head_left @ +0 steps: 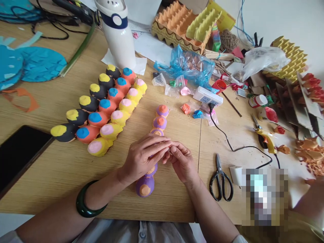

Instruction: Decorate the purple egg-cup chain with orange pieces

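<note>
A purple egg-carton strip with orange-topped bumps lies on the wooden table in front of me. Over its middle, my left hand and my right hand meet at the fingertips. The fingers of both are closed, pinching something small that I cannot make out. My hands hide several bumps of the strip. To the left lie three more painted strips side by side: a black strip with yellow tops, an orange strip with blue tops and a yellow strip with pink tops.
Scissors and a power strip with a black cord lie to the right. A phone is at the left edge. Behind stand a white tumbler, a blue plastic bag and egg trays. Another person's arm shows lower right.
</note>
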A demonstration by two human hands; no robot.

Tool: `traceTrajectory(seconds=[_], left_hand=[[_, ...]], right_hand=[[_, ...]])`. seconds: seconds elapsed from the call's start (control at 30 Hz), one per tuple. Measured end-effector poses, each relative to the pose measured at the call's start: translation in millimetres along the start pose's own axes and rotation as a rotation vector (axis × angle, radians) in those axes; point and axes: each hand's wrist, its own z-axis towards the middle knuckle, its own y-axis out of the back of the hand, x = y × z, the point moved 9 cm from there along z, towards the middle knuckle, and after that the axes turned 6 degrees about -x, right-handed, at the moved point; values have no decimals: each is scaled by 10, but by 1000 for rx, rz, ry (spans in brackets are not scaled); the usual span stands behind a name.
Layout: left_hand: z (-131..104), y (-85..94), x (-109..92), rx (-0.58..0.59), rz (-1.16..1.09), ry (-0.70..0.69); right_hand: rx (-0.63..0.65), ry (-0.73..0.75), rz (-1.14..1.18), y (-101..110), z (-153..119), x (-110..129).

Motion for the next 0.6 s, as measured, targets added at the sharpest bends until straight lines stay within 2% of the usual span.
traceTrajectory(seconds=[0.17,0.33,0.53,0.6], left_hand=[[-33,-45,17,26,-32,10],[-60,-74,53,41,-75,75],[-35,37,149,-10,-32,233],[-16,59,144,-23,-7,227]], right_hand=[[21,18,-45,-21,-6,35],[3,27,-75,20,7,46],[-94,166,-116,79,-26,180],[-85,189,-131,64,-45,193]])
